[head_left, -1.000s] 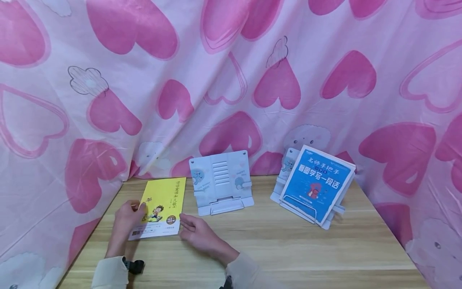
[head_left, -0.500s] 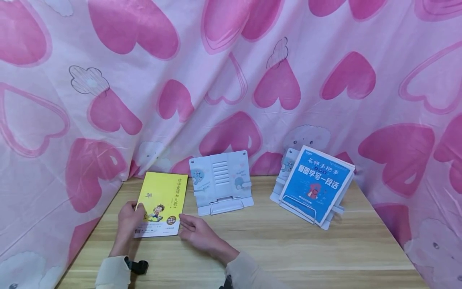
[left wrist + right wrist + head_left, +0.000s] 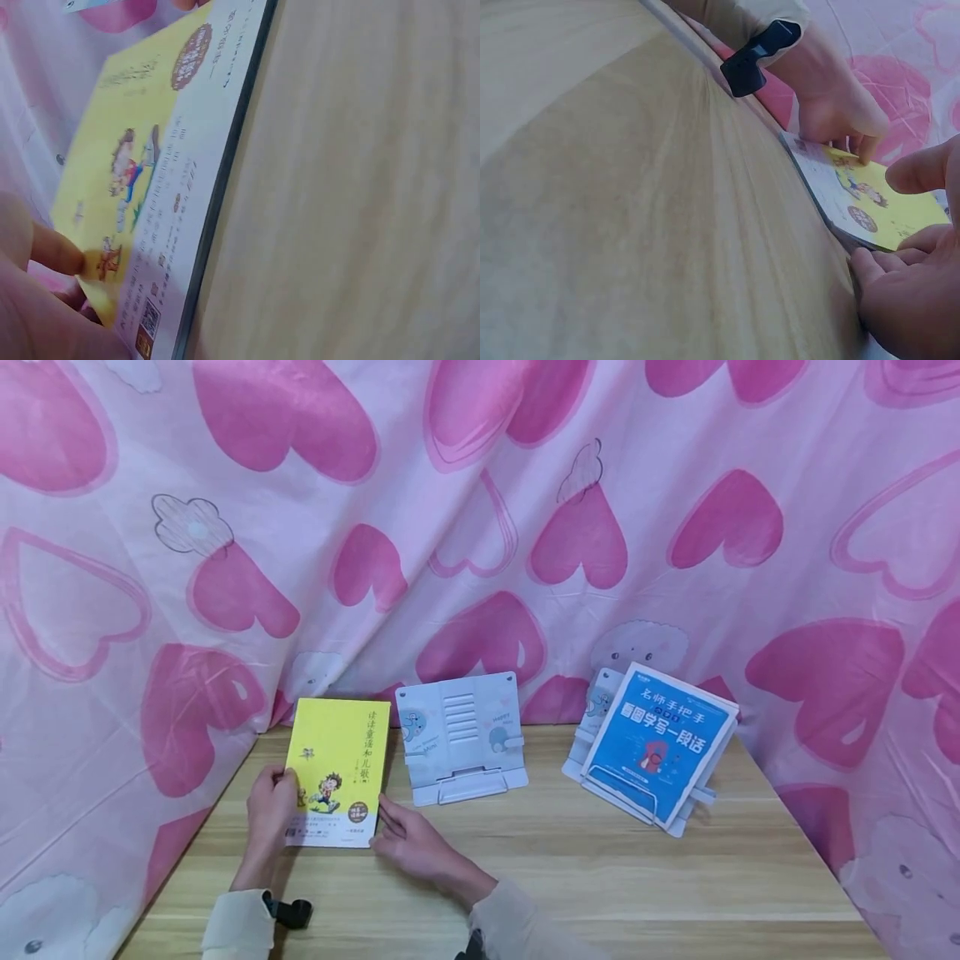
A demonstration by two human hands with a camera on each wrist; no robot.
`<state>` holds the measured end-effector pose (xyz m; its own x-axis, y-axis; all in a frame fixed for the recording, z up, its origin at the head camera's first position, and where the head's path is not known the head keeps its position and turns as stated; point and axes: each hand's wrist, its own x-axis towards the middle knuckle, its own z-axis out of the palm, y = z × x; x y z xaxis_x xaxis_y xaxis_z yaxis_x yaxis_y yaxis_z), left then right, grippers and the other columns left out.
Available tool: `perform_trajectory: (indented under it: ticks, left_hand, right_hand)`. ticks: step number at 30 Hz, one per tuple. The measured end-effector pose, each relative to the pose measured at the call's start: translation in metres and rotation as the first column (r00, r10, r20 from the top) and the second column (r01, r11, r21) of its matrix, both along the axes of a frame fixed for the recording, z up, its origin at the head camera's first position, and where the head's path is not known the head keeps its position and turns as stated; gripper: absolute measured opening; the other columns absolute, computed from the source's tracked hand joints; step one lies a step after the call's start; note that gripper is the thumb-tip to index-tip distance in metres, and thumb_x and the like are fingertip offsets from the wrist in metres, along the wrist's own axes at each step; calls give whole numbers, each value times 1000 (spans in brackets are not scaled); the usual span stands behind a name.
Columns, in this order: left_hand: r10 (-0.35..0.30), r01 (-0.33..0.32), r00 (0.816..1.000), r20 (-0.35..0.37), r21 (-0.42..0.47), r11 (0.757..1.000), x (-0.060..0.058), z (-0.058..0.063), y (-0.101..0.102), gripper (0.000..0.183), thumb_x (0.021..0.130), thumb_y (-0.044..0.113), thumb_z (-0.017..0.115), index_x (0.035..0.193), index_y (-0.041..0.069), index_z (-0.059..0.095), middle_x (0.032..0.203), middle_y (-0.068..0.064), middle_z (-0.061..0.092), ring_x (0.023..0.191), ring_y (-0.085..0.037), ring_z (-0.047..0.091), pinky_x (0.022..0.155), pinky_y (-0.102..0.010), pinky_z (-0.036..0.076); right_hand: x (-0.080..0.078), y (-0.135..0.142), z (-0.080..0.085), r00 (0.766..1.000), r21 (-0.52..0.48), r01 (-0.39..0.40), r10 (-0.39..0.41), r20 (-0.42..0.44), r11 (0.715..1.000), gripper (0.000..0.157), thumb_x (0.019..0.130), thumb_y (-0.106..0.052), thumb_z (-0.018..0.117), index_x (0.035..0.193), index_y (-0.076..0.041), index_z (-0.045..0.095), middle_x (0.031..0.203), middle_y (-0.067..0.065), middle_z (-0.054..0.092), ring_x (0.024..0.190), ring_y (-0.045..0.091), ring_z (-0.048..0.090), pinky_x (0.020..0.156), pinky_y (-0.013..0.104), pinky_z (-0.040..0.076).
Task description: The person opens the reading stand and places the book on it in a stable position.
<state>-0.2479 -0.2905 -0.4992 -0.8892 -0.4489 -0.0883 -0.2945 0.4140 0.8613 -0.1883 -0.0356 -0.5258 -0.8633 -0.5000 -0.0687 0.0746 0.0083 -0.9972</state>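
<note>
A yellow book [image 3: 337,739] with a white lower band leans up at the table's left, its cover facing me. My left hand [image 3: 270,806] grips its lower left side, thumb on the cover and fingers behind, as the left wrist view also shows. At the opposite side, my right hand [image 3: 412,843] has its fingers right at the lower right edge. In the right wrist view that hand's thumb [image 3: 919,171] stands away from its fingers, overlapping the cover. The book's lower edge is close over the wooden table [image 3: 360,187].
A pale blue book stand [image 3: 461,739] with nothing on it stands right of the yellow book. Farther right, a second stand [image 3: 592,727] holds a blue book [image 3: 660,743] behind its wire bracket. A pink heart-patterned curtain [image 3: 465,543] hangs behind the table.
The yellow book has tilted more upright, its top edge rising, and shifted slightly right. My left hand has shifted slightly with it; my right hand stays at its right edge.
</note>
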Motion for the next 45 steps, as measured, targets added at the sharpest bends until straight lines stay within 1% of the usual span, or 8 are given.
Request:
perform_trajectory:
  ticks: [9, 13, 18, 25, 29, 33, 39, 45]
  left_hand:
    - [60, -54, 984, -166, 41, 998, 1, 1, 8, 43, 115, 33, 35, 131, -2, 56, 123, -16, 56, 102, -24, 51, 84, -33, 43]
    - [82, -68, 967, -239, 67, 995, 2, 0, 12, 42, 115, 32, 37, 130, -3, 57, 128, -17, 58, 106, -21, 50, 89, -30, 42]
    - [95, -70, 946, -311, 93, 993, 3, 2, 19, 39, 115, 31, 40, 126, -2, 58, 127, -13, 59, 108, -15, 50, 94, -27, 40]
    - [80, -52, 917, -391, 82, 995, 7, 12, 30, 33, 114, 27, 45, 117, -2, 60, 111, -4, 57, 98, -9, 50, 86, -20, 42]
    - [46, -9, 897, -439, 86, 996, 8, 17, 41, 30, 114, 22, 48, 116, -5, 59, 108, -4, 57, 96, -9, 51, 82, -15, 43]
    - [29, 42, 863, -504, 130, 991, 9, 21, 55, 24, 113, 15, 49, 122, -5, 59, 106, -2, 56, 95, -11, 51, 80, -15, 44]
    - [-7, 165, 774, -633, 191, 968, 13, 27, 79, 26, 109, -1, 48, 134, -5, 54, 107, -1, 55, 98, -17, 52, 82, -19, 45]
    - [-40, 243, 752, -658, 220, 945, 19, 32, 105, 30, 110, -1, 46, 139, -5, 51, 120, -2, 59, 106, -19, 55, 87, -19, 47]
  right_hand:
    - [3, 2, 8, 986, 100, 17, 0, -168, 995, 89, 102, -16, 68, 175, -25, 17, 182, -4, 19, 164, 19, 31, 128, 39, 41]
    - [6, 3, 11, 978, 176, 49, -11, -208, 983, 91, 102, -19, 69, 175, -21, 15, 184, 0, 12, 165, 23, 29, 127, 39, 43]
    - [8, 8, 14, 967, 255, 98, -31, -254, 962, 92, 101, -25, 70, 175, -20, 16, 184, 0, 12, 168, 27, 22, 132, 53, 32]
    - [7, 20, 20, 961, 255, 139, -68, -267, 957, 82, 103, -29, 70, 172, -14, 28, 177, 1, 29, 146, 28, 52, 123, 49, 47]
    - [4, 30, 23, 959, 237, 160, -95, -265, 958, 80, 104, -30, 68, 172, -14, 28, 174, 2, 31, 145, 28, 52, 124, 50, 46]
    - [0, 43, 27, 954, 168, 172, -122, -274, 971, 79, 105, -26, 66, 172, -15, 26, 175, 7, 28, 152, 30, 46, 127, 52, 43]
    - [-7, 64, 32, 922, 118, 232, -180, -343, 966, 79, 105, -20, 66, 172, -9, 25, 176, 12, 27, 152, 34, 46, 127, 55, 42]
    - [-11, 83, 35, 903, 61, 264, -224, -367, 963, 83, 102, -1, 61, 173, -8, 19, 180, 11, 20, 160, 32, 36, 129, 59, 38]
